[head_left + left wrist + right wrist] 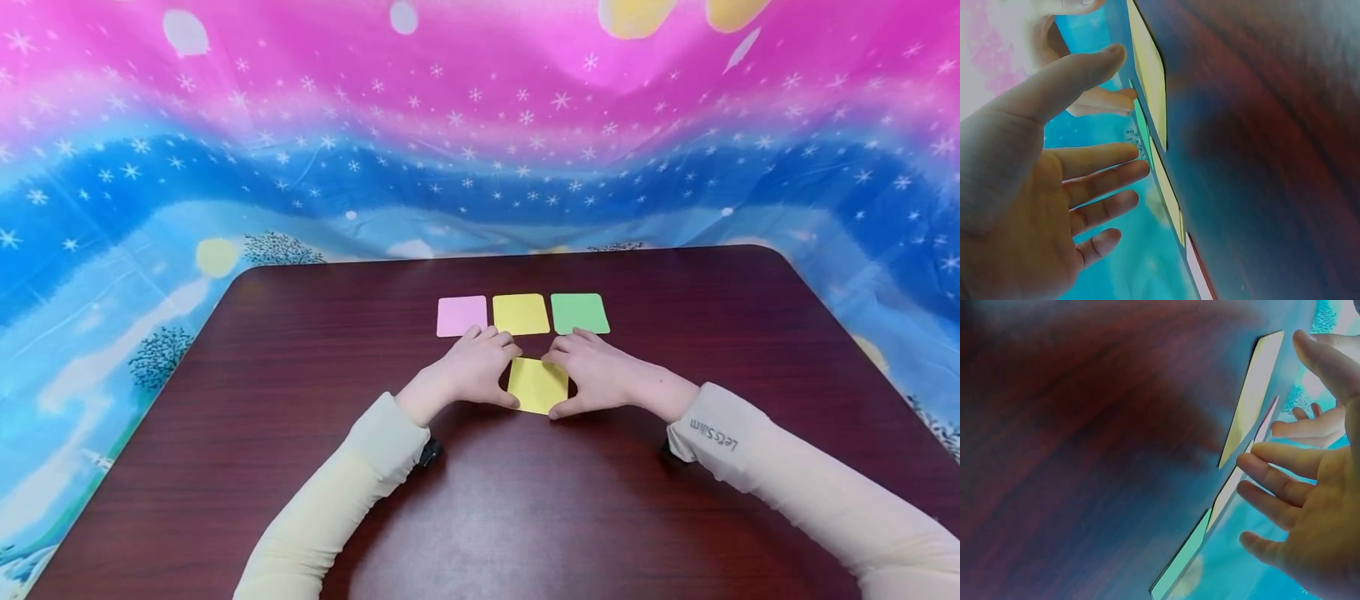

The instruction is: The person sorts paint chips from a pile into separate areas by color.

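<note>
A square yellow paper note lies on the table between the two hands, a little askew. At its left side is my left hand, thumb and fingers spread around the edge. My right hand mirrors it on the right side. In the left wrist view the left fingers are spread and fairly straight, holding nothing. The right fingers look the same in the right wrist view. Whether the fingertips touch the note's edges I cannot tell. Just beyond the hands, a pink note, another yellow note and a green note form a row.
The dark red-brown wooden table has rounded far corners. Behind it hangs a pink and blue patterned cloth with snowflakes, reaching down past the table's edges. Light glares off the table's near middle.
</note>
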`<state>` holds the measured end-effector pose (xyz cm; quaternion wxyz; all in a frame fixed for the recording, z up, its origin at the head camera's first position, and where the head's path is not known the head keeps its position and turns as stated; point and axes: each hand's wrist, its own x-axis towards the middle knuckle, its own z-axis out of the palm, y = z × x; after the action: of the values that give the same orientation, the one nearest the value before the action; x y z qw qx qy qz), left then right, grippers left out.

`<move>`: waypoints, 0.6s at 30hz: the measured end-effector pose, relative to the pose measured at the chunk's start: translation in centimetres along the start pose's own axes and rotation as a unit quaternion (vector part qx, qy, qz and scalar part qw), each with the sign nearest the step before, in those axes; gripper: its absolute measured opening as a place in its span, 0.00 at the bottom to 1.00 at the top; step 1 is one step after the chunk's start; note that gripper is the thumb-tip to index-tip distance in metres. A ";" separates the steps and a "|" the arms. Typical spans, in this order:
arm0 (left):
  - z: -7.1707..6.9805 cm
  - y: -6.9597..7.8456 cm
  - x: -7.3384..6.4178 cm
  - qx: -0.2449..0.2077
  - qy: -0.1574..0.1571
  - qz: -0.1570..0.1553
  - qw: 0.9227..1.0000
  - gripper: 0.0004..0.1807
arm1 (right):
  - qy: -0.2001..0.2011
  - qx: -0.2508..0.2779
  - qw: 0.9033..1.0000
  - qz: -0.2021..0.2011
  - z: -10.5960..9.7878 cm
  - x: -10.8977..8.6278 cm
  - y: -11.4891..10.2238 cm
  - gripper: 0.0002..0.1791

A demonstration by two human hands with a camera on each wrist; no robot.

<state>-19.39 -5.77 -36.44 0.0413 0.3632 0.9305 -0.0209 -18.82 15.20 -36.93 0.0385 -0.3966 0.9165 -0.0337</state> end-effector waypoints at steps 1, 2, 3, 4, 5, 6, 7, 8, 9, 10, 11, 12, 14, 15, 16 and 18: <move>0.1 0.1 0.0 -0.001 -0.001 0.003 1.000 0.38 | -0.001 -0.003 1.000 0.002 0.1 -0.1 0.0 0.40; 0.1 0.2 -0.1 -0.002 -0.002 0.006 1.000 0.39 | -0.001 -0.006 1.000 0.004 0.2 -0.2 -0.1 0.41; 0.2 0.3 -0.1 -0.003 -0.002 0.007 1.000 0.39 | -0.001 -0.008 1.000 0.005 0.2 -0.3 -0.1 0.41; 0.2 0.4 -0.1 -0.003 -0.003 0.008 1.000 0.39 | -0.001 -0.009 1.000 0.007 0.3 -0.3 -0.1 0.42; 0.3 0.5 0.0 -0.003 -0.004 0.009 1.000 0.40 | -0.001 -0.009 1.000 0.009 0.4 -0.4 -0.1 0.42; 0.4 0.5 0.0 -0.003 -0.005 0.010 1.000 0.41 | 0.000 -0.009 1.000 0.011 0.4 -0.5 -0.1 0.43; 0.4 0.6 0.1 -0.003 -0.006 0.011 1.000 0.41 | 0.000 -0.009 1.000 0.013 0.4 -0.5 -0.1 0.43; 0.6 0.6 0.1 -0.003 -0.007 0.012 1.000 0.42 | 0.001 -0.008 1.000 0.015 0.5 -0.6 -0.2 0.43; 0.7 0.7 0.2 -0.002 -0.008 0.013 1.000 0.42 | 0.001 -0.009 1.000 0.017 0.5 -0.6 -0.2 0.43; 0.8 0.7 0.2 -0.002 -0.010 0.013 1.000 0.43 | 0.002 -0.009 1.000 0.019 0.6 -0.7 -0.2 0.44; 0.8 0.8 0.3 -0.002 -0.012 0.013 1.000 0.43 | 0.002 -0.010 1.000 0.020 0.6 -0.7 -0.2 0.44; 0.9 0.8 0.3 -0.002 -0.014 0.012 1.000 0.43 | 0.002 -0.012 1.000 0.020 0.7 -0.8 -0.2 0.44; 1.0 1.0 0.4 -0.001 -0.018 0.010 1.000 0.43 | 0.001 -0.014 1.000 0.020 0.7 -0.8 -0.2 0.43; 1.0 1.0 0.4 -0.001 -0.019 0.010 1.000 0.43 | 0.001 -0.016 1.000 0.019 0.7 -0.8 -0.2 0.43; 1.0 1.1 0.4 -0.001 -0.020 0.009 1.000 0.43 | 0.001 -0.017 1.000 0.019 0.7 -0.8 -0.2 0.44; 0.9 1.2 0.5 0.002 -0.019 0.012 1.000 0.42 | 0.000 -0.018 1.000 0.019 0.7 -0.9 -0.2 0.44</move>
<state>-18.87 -4.59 -37.42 0.0588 0.3735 0.9253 -0.0294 -18.00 15.65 -37.56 0.0321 -0.3797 0.9244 -0.0166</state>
